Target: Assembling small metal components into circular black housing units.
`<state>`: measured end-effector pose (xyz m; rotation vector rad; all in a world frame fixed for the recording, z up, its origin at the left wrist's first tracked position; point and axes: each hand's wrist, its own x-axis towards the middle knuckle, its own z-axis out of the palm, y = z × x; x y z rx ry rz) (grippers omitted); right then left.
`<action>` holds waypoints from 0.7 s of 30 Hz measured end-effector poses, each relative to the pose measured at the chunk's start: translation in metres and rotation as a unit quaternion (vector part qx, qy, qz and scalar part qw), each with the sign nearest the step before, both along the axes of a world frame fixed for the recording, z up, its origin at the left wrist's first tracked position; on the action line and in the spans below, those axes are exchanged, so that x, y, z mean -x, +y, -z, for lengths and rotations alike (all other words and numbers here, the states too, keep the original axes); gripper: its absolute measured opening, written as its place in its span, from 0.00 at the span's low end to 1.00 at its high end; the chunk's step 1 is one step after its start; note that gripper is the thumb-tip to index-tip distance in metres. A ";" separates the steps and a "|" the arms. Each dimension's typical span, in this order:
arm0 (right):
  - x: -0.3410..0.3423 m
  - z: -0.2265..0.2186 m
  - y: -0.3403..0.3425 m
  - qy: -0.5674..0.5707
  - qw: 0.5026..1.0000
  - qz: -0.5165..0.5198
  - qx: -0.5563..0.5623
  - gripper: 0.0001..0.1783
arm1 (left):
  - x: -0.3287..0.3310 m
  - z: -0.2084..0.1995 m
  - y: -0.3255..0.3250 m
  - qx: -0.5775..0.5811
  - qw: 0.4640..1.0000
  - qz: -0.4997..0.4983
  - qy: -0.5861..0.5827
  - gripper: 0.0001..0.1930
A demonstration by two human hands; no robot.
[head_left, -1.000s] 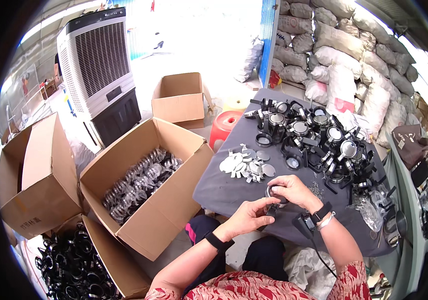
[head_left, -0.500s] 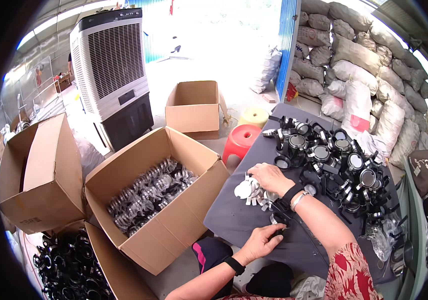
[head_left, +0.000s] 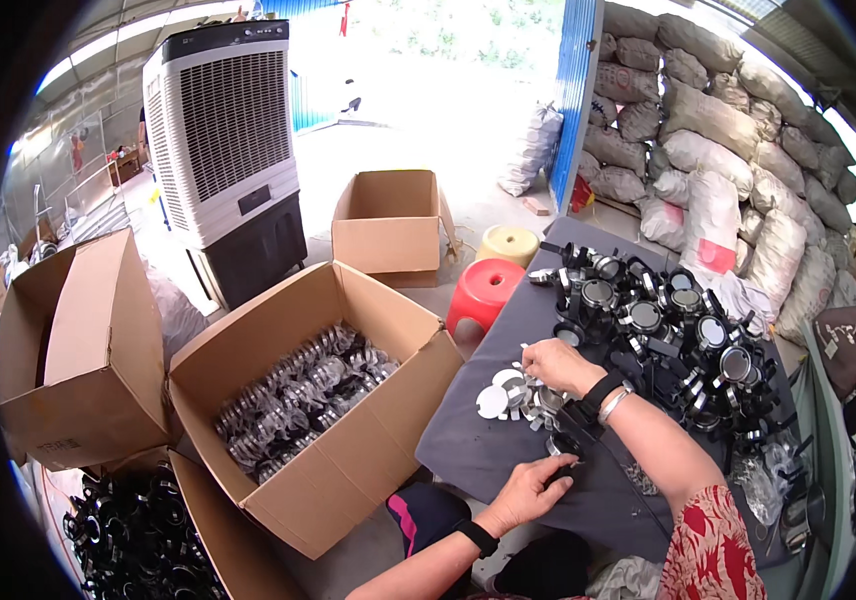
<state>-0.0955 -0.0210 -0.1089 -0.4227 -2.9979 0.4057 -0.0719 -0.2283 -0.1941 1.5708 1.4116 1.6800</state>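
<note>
My left hand point(head_left: 528, 492) is closed around a small black part with a round head point(head_left: 562, 446), low over the near edge of the grey-covered table point(head_left: 468, 440). Further up, my right hand point(head_left: 566, 367) reaches over a small pile of flat silvery-white discs with tabs point(head_left: 510, 393). Its fingers are bent together at the far side of these discs; what they hold, if anything, is too small to make out. Just beyond that hand lies a large heap of black parts with round silver faces point(head_left: 644, 317). A dark band circles each wrist, and a bracelet the right one.
Left of the table stands an open carton point(head_left: 378, 480) of plastic-wrapped parts. Another carton of black rings point(head_left: 138, 530) sits nearer. A red stool point(head_left: 488, 290), an air cooler point(head_left: 228, 150) and stacked sacks point(head_left: 708, 150) stand around. Clear plastic bags point(head_left: 763, 480) lie at the right.
My right hand has shifted slightly right and nearer over the discs. My left hand stays closed on the black part in about the same place. The whole view has moved a little.
</note>
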 end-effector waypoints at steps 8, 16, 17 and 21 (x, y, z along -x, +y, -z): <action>-0.105 -0.010 -0.027 0.075 0.847 0.237 0.471 0.07 | -0.001 0.002 0.004 0.052 0.998 0.009 -0.041 0.20; -0.182 0.010 -0.071 0.302 0.902 0.231 0.206 0.03 | -0.007 0.001 0.008 0.113 0.972 0.074 -0.190 0.26; -0.190 0.008 -0.075 0.345 0.915 0.190 0.088 0.03 | -0.011 -0.002 0.008 0.110 0.968 0.081 -0.211 0.27; -0.201 0.018 -0.091 0.341 0.908 0.226 0.091 0.04 | -0.036 -0.003 0.012 0.106 0.967 0.094 -0.213 0.31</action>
